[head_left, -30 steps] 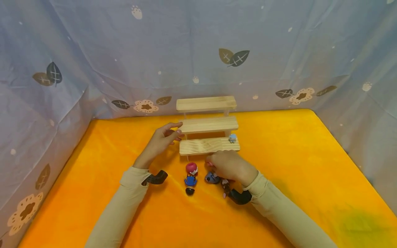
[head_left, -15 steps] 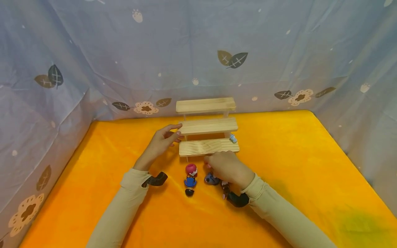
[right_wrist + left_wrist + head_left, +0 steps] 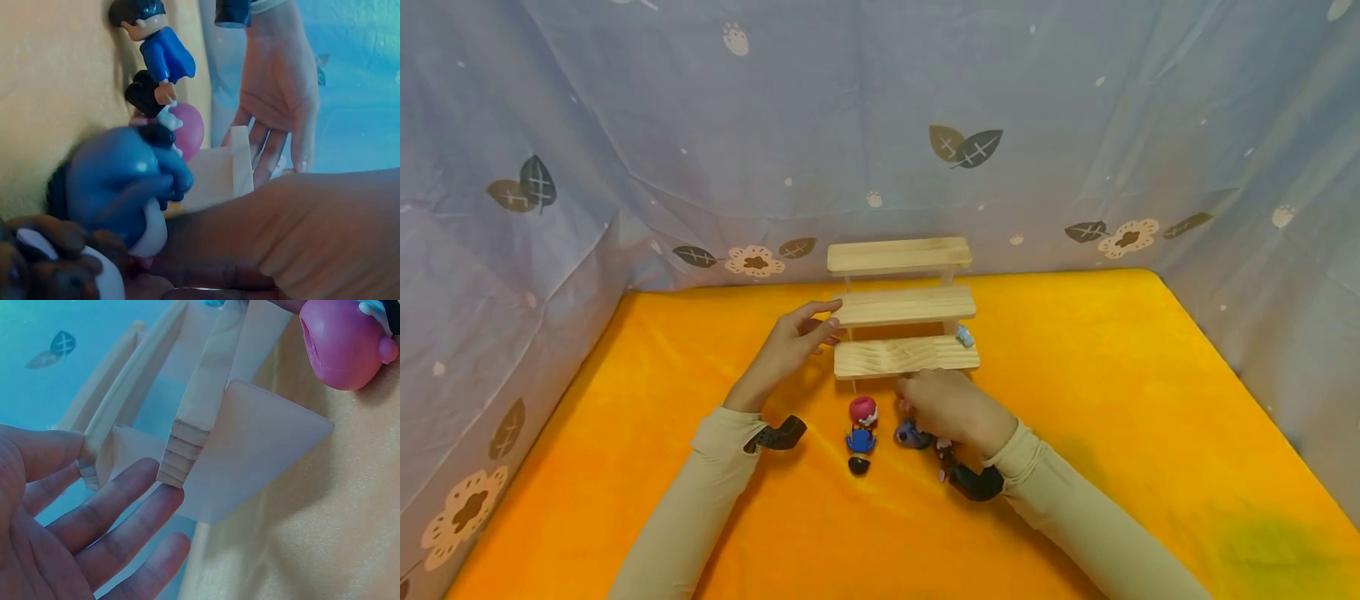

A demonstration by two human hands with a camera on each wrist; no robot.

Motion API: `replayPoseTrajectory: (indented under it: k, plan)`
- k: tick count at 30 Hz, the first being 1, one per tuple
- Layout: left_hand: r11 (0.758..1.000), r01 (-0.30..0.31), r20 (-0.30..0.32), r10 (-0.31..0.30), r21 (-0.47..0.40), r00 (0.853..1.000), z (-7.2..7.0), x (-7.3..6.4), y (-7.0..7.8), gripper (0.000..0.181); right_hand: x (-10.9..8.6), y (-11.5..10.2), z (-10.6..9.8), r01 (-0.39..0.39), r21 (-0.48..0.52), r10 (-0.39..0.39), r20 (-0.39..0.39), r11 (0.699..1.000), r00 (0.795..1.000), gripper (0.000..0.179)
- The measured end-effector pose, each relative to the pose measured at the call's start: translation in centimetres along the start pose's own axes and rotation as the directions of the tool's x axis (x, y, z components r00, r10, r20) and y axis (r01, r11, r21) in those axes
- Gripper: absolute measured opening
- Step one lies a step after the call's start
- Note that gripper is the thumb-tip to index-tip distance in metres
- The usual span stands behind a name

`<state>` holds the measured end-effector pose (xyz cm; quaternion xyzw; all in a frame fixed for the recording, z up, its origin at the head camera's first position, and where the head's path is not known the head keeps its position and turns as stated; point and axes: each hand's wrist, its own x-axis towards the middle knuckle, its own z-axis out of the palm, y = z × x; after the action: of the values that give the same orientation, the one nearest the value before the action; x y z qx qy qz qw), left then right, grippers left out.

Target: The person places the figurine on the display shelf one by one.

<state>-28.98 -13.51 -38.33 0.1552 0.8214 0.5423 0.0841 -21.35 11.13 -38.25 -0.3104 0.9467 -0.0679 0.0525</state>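
My left hand (image 3: 784,343) is at the left end of a three-tier wooden display shelf (image 3: 906,357), thumb and index finger holding the middle board's end. In the left wrist view, my other fingers lie against the lowest board (image 3: 200,406). My right hand (image 3: 955,404) is bent down before the lowest board with fingers curled; a bit of pink shows at the fingertips, but what they hold is hidden. Against it lies a blue-grey donkey figurine (image 3: 119,181), with a brown figurine (image 3: 946,454) beside it. A small pale-blue figurine (image 3: 965,336) leans on the lowest board's right end.
A figurine with a red-pink head (image 3: 863,410) lies in front of the shelf, and a blue-clothed, black-haired figurine (image 3: 860,442) lies nearer me. Orange cloth (image 3: 1112,400) covers the table. A patterned blue-grey curtain (image 3: 865,125) stands behind and at both sides.
The pale-blue figurine on the lowest board has gone from upright to tilted. Both hands stay nearly where they were, the right shifting only slightly.
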Motion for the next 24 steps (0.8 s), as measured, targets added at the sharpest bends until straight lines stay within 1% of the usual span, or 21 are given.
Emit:
replayPoseTrajectory:
  k: [5,9,14,16,17,20,22,24]
  plan:
    - [1.000,0.012,0.002,-0.012,-0.004,1.000,0.1,-0.1,0.1,0.046,0.0,0.1,0.1,0.006,0.004,-0.006,-0.008,1.000,1.000,0.013]
    - [1.000,0.007,-0.002,-0.007,0.001,1.000,0.1,-0.1,0.0,0.046,-0.1,0.2,0.0,0.016,0.020,-0.017,0.008,1.000,1.000,0.010]
    - [1.000,0.005,-0.001,-0.005,0.007,1.000,0.2,-0.1,0.1,0.046,-0.6,0.3,-0.8,0.062,0.067,-0.064,0.028,0.996,0.998,0.005]
    - [1.000,0.003,-0.001,-0.003,0.014,1.000,0.2,-0.1,0.1,0.046,-0.9,0.3,-1.3,0.075,0.080,-0.078,0.029,0.994,0.997,0.009]
    - [1.000,0.004,-0.002,-0.004,0.016,1.000,0.2,-0.1,0.0,0.046,-1.1,0.3,-1.6,0.076,0.082,-0.078,0.028,0.994,0.997,0.012]
    - [1.000,0.005,-0.001,-0.005,0.019,1.000,0.2,-0.1,0.1,0.046,-1.4,0.3,-2.5,0.043,0.114,-0.047,0.032,0.993,0.998,0.021]
    - [1.000,0.004,0.000,-0.004,0.021,1.000,0.2,-0.1,0.1,0.046,-1.6,0.4,-3.1,0.022,0.144,-0.027,0.029,0.989,0.999,0.023]
    - [1.000,0.005,0.000,-0.005,0.019,1.000,0.2,-0.2,0.1,0.046,-1.8,0.6,-3.7,0.017,0.144,-0.020,0.013,0.989,1.000,0.022]
